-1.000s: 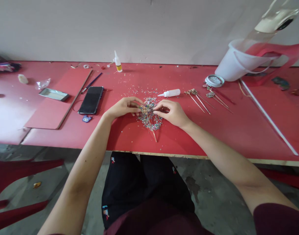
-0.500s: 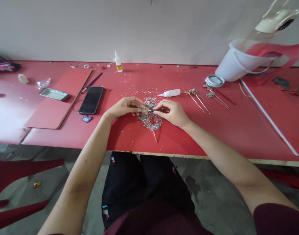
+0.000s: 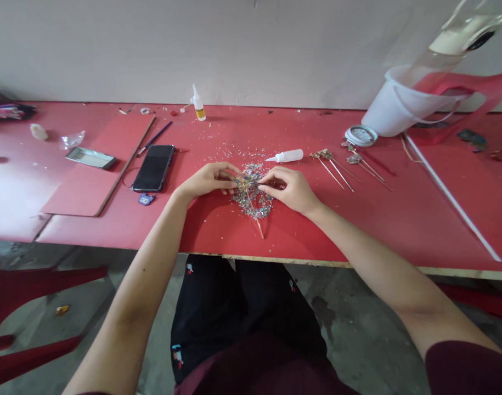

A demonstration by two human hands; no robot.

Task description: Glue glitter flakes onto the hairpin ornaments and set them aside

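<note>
My left hand [image 3: 218,179] pinches the ornate head of a gold-coloured hairpin [image 3: 254,209] between thumb and fingers. Its long stem slants down toward the table's front edge. From the right, my right hand [image 3: 289,187] closes its thumb and fingertips on thin dark tweezers [image 3: 257,184], mostly hidden by the fingers, with the tip close to the hairpin's head. Beneath both hands spreads a pile of small multicoloured chips [image 3: 264,207]. Just behind my right hand lies a white dropper bottle [image 3: 289,156] on its side.
Several finished-looking hairpins [image 3: 331,164] lie to the right, near a small round tub [image 3: 361,135] and a white bucket [image 3: 393,104]. A glue bottle [image 3: 198,104] stands at the back. On the left are a phone [image 3: 154,168], a brush [image 3: 154,139] and a shallow box [image 3: 90,158].
Both hands stay in nearly the same place. The tweezers in my right hand have shifted slightly at the hairpin's head.
</note>
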